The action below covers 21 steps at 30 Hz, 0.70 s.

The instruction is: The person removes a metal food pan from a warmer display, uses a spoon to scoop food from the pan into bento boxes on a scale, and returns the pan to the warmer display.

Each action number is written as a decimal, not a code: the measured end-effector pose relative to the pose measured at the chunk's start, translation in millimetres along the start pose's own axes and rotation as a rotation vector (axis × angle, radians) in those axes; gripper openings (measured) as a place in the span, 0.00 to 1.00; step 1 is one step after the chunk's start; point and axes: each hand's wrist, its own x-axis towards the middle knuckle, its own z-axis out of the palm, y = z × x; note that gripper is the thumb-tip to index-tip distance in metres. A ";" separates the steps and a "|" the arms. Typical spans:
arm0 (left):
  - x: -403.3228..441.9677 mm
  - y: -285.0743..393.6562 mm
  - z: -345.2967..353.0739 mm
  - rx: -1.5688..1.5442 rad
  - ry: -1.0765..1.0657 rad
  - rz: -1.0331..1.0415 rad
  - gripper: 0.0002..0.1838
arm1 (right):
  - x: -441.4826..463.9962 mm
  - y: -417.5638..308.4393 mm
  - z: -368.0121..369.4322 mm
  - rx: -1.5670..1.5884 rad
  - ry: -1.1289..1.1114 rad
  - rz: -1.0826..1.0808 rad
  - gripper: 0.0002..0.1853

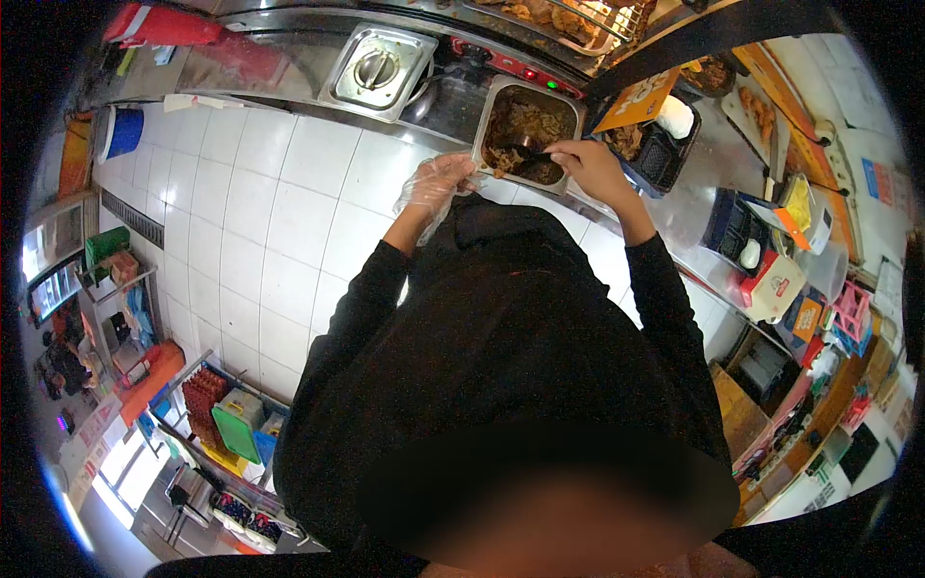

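A deep steel food pan [578,108] holds brown, shredded-looking food in sauce. My bare right hand [590,166] is closed round the dark handle of a serving spoon [528,152], whose lower end is down in that food. My left hand [445,175], in a clear plastic glove, is at the pan's near left corner with its fingers bent against the rim. The part of the spoon inside the food is hidden.
Left of the pan, a lidded steel container [378,72] sits on the counter. To the right are a black tray [665,159] with a white lump in it, an orange box [641,99] and more black trays [734,226]. White floor tiles [260,212] lie left of me.
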 end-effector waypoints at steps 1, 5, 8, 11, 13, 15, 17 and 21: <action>0.8 -1.6 -0.6 0.003 -0.006 0.000 0.17 | -2.2 2.1 -1.4 0.036 -0.013 0.016 0.12; 0.6 -2.5 -3.0 -0.061 -0.036 0.029 0.22 | -3.7 25.5 3.0 0.275 0.029 0.107 0.13; -4.7 6.7 2.4 -0.056 -0.045 0.045 0.22 | -6.0 31.5 3.9 0.312 0.025 0.080 0.13; -8.5 13.8 5.4 -0.052 -0.043 0.026 0.22 | -9.8 31.9 5.5 0.415 0.093 0.083 0.12; -6.7 11.0 3.6 -0.029 -0.041 0.012 0.22 | -16.7 18.3 1.3 0.234 0.101 0.071 0.11; -2.1 2.2 0.1 -0.022 -0.021 0.026 0.18 | -21.0 20.0 10.8 0.046 0.125 -0.063 0.10; -0.5 0.1 -1.9 0.008 -0.017 0.019 0.18 | -27.6 20.1 15.2 -0.133 0.102 -0.158 0.11; -1.4 2.2 0.7 0.003 -0.033 0.045 0.19 | -31.4 15.2 14.8 -0.180 0.081 -0.180 0.12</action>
